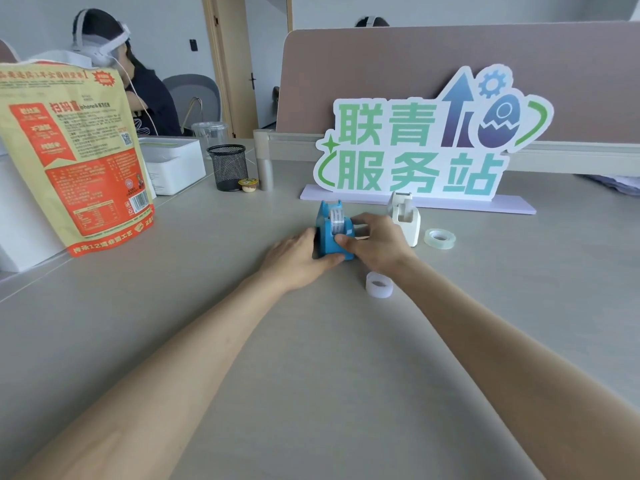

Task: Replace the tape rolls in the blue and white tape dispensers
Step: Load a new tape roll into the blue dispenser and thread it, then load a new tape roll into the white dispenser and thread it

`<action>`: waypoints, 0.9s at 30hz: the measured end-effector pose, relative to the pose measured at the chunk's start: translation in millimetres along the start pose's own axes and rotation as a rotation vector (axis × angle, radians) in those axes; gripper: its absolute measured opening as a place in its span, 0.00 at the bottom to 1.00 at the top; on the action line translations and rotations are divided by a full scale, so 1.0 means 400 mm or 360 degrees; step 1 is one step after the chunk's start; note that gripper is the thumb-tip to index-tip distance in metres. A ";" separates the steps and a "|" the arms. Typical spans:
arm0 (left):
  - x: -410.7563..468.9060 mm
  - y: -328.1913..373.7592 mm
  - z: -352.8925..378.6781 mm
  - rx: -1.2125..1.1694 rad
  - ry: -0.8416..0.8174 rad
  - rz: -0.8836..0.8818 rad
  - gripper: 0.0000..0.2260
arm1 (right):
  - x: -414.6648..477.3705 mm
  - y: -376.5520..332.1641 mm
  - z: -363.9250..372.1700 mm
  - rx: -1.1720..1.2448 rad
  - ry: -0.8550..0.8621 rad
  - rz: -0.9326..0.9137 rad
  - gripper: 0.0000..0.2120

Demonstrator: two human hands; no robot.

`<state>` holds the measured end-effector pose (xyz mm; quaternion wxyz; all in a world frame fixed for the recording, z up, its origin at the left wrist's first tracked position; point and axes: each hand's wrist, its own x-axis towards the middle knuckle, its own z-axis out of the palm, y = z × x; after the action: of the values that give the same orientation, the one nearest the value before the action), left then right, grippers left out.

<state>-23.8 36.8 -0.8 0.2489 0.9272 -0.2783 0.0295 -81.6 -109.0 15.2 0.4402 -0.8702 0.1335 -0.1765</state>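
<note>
1. Gripping the blue tape dispenser (329,237) on the grey desk (311,358): left hand (298,259), right hand (375,242).
2. White tape dispenser (405,216) stands just right, clear tape roll (440,238) beside it.
3. White roll (379,285) lies nearer.

A grey tabletop (311,358) is filling the room's front; a brown partition (415,64) and white walls (166,26) are standing behind.
</note>
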 end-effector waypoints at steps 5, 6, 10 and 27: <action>0.043 -0.003 0.009 -0.0043 0.0044 -0.0089 0.21 | 0.044 -0.004 0.021 -0.0014 0.0024 0.0065 0.24; 0.050 -0.001 0.012 -0.0029 0.0062 -0.0099 0.20 | 0.055 -0.003 0.022 -0.0009 0.0019 0.0091 0.25; 0.079 0.003 0.023 0.0051 0.0120 -0.0127 0.16 | 0.088 -0.004 0.022 -0.0032 0.0014 0.0160 0.27; 0.082 0.000 0.038 -0.0324 0.0397 -0.0207 0.20 | 0.048 0.036 -0.004 0.0123 0.0130 0.0282 0.10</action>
<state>2.6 13.2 -7.8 0.3756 0.9024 -0.1864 0.0998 -66.1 -125.8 7.9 0.4815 -0.8294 0.2211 -0.1773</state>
